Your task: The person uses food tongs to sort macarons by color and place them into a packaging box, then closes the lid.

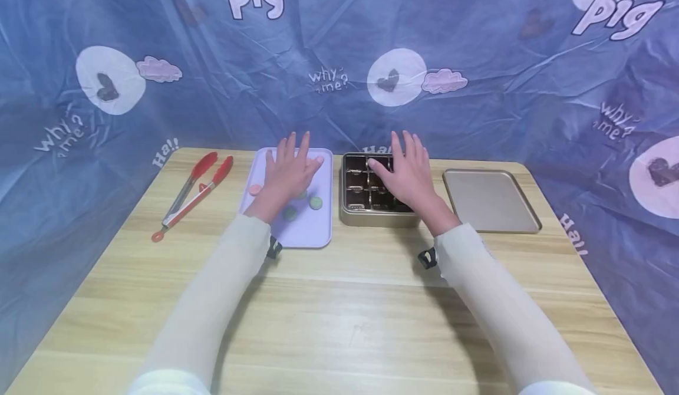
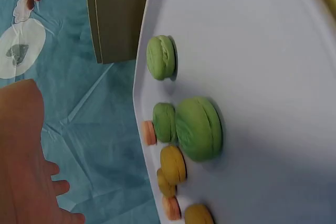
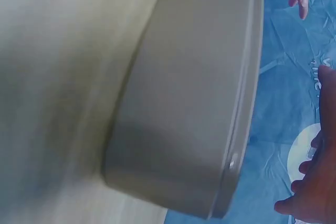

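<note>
Fingers spread, my left hand (image 1: 289, 172) hovers over the lavender tray (image 1: 306, 234) and holds nothing. In the left wrist view the tray carries several macarons: a large green macaron (image 2: 198, 128), two more green ones, a mustard-yellow macaron (image 2: 173, 164) with others of its colour, and a pink macaron (image 2: 149, 132) by the rim. In the head view my hand hides part of them. My right hand (image 1: 409, 174), fingers stretched out, is above the gold tin (image 1: 371, 219) and grips nothing. Dark divided compartments (image 1: 356, 183) fill the tin, partly covered by that hand.
Red-tipped metal tongs (image 1: 205, 164) lie left of the tray. A flat gold lid (image 1: 490, 200) lies right of the tin. Behind the wooden table (image 1: 350, 312) hangs a blue printed cloth (image 1: 329, 35), which also runs along both sides.
</note>
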Available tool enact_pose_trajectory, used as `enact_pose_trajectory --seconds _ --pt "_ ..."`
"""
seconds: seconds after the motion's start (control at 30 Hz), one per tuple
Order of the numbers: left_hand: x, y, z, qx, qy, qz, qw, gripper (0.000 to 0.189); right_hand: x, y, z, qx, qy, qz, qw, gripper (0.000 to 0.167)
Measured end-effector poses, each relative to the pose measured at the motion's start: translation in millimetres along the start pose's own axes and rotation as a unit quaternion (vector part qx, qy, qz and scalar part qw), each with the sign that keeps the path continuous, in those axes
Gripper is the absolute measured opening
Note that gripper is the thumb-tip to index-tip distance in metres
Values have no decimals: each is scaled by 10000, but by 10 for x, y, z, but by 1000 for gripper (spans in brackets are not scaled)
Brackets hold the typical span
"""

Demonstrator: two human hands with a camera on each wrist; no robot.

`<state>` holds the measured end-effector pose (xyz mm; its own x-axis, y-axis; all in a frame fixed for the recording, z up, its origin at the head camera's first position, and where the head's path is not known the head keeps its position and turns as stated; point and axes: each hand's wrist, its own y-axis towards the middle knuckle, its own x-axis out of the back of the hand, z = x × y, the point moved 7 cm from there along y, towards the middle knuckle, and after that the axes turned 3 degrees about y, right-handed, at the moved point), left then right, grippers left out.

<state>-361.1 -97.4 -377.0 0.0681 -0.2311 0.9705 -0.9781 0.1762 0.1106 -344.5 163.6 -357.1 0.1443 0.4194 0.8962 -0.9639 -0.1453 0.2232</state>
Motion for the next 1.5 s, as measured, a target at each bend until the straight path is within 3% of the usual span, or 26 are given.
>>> enact_pose_trajectory --seconds 0.37,0.63,1.1,1.5 --pt "55 -250 167 -15 21 -9 10000 80 -73 -348 -75 -53 237 225 9995 99" --pt "38 -422 334 23 123 189 9997 81 -125 -599 -227 -158 239 356 9990 100" --pt "138 -703 589 -115 280 25 9995 78 -235 -841 -423 -116 106 684 9975 102" --pt "253 -836 923 92 267 -185 9994 73 -239 -970 -530 -319 -51 970 9948 106"
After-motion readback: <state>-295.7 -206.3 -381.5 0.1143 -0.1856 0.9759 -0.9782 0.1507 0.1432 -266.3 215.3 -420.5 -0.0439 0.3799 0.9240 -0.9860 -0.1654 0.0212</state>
